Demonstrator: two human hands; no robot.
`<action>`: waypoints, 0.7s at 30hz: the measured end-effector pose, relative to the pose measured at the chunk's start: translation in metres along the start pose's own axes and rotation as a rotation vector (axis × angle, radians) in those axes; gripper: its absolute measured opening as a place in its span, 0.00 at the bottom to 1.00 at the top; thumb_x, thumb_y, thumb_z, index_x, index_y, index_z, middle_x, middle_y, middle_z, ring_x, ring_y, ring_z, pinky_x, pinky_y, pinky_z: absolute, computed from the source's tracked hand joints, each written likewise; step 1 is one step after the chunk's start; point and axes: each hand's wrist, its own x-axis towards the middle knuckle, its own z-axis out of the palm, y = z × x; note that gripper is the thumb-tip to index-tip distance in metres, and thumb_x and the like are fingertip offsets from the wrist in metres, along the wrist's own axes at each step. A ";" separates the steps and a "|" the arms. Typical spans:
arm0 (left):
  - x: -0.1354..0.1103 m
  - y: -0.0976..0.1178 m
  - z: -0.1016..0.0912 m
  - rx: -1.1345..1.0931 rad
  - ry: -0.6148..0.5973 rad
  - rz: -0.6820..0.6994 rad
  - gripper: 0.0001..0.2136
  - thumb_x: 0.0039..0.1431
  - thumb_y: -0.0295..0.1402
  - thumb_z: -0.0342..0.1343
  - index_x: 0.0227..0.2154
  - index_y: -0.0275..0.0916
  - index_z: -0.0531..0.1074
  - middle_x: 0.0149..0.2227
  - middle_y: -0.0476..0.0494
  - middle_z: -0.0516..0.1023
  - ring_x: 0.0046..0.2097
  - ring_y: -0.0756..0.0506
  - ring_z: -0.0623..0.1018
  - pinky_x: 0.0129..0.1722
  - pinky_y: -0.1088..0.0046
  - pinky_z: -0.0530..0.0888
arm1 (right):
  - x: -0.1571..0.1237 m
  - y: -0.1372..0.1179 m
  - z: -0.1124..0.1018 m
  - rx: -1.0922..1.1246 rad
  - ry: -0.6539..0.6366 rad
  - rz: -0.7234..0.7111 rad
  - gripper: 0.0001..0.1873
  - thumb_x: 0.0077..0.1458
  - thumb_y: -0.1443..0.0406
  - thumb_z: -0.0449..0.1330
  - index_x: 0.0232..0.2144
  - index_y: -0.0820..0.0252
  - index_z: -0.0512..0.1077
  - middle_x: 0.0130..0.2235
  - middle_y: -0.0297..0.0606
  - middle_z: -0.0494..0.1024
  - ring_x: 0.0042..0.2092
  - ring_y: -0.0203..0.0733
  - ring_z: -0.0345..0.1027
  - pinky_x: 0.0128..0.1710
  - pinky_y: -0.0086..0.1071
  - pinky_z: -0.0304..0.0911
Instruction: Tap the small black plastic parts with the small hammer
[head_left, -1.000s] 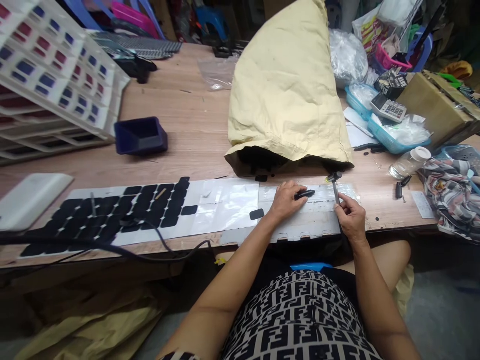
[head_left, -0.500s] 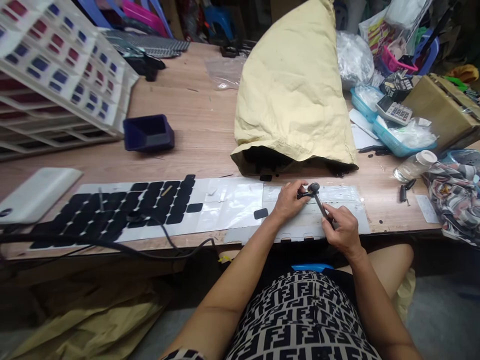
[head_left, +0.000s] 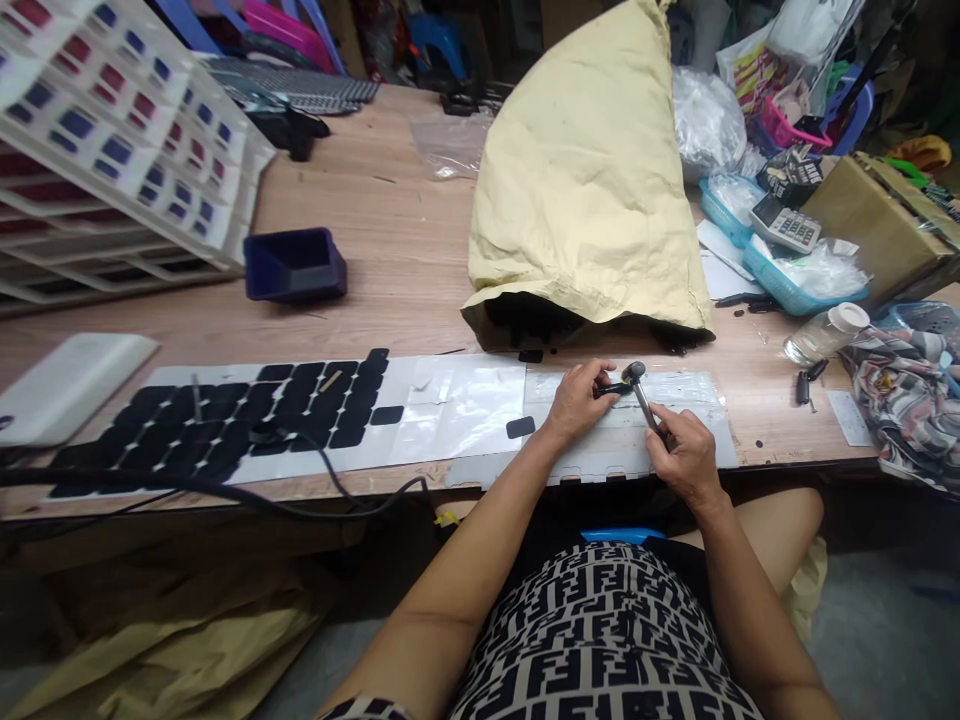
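Observation:
My left hand (head_left: 576, 400) is closed on a small black plastic part (head_left: 611, 389), holding it down on a clear plastic sheet (head_left: 675, 400) at the table's near edge. My right hand (head_left: 682, 455) grips the handle of a small hammer (head_left: 639, 385). The hammer's metal head rests on or just above the black part. A loose black piece (head_left: 520, 427) lies on the sheet left of my left hand.
Left of the hands, rows of black pieces (head_left: 255, 415) lie on white sheets, crossed by a black cable (head_left: 330, 480). A large tan paper sack (head_left: 592, 170) lies behind the hands. A dark blue tray (head_left: 294, 265), white racks (head_left: 112, 150), baskets (head_left: 795, 275) and a bottle (head_left: 825, 332) stand around.
The hammer swung from the right of the sheet leftward onto the black part in my left hand, and my right hand came closer to my left. The view shifted slightly.

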 end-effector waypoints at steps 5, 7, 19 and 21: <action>0.002 0.000 -0.001 0.079 -0.035 0.033 0.14 0.54 0.27 0.63 0.45 0.41 0.76 0.39 0.46 0.79 0.44 0.42 0.75 0.48 0.63 0.72 | 0.003 0.011 -0.001 0.139 -0.033 0.151 0.19 0.55 0.64 0.60 0.48 0.57 0.80 0.28 0.35 0.75 0.29 0.40 0.67 0.33 0.34 0.68; 0.003 -0.001 0.000 0.111 -0.056 0.056 0.13 0.56 0.28 0.62 0.45 0.41 0.78 0.41 0.45 0.79 0.46 0.41 0.75 0.51 0.61 0.71 | 0.007 0.020 -0.002 0.199 0.006 0.232 0.19 0.55 0.62 0.61 0.48 0.58 0.80 0.28 0.34 0.74 0.29 0.38 0.66 0.32 0.34 0.67; -0.005 0.001 0.001 0.246 -0.078 0.105 0.12 0.70 0.36 0.49 0.47 0.41 0.75 0.45 0.42 0.78 0.46 0.41 0.73 0.50 0.61 0.67 | 0.020 0.041 -0.005 0.606 0.120 0.498 0.21 0.53 0.61 0.63 0.48 0.63 0.79 0.24 0.30 0.77 0.28 0.37 0.68 0.36 0.35 0.66; -0.006 0.002 -0.001 0.167 -0.077 0.114 0.13 0.71 0.37 0.45 0.48 0.40 0.73 0.45 0.43 0.79 0.46 0.42 0.74 0.50 0.63 0.68 | 0.020 0.041 -0.005 0.611 0.112 0.491 0.21 0.52 0.61 0.63 0.48 0.63 0.79 0.23 0.29 0.77 0.28 0.37 0.68 0.36 0.35 0.66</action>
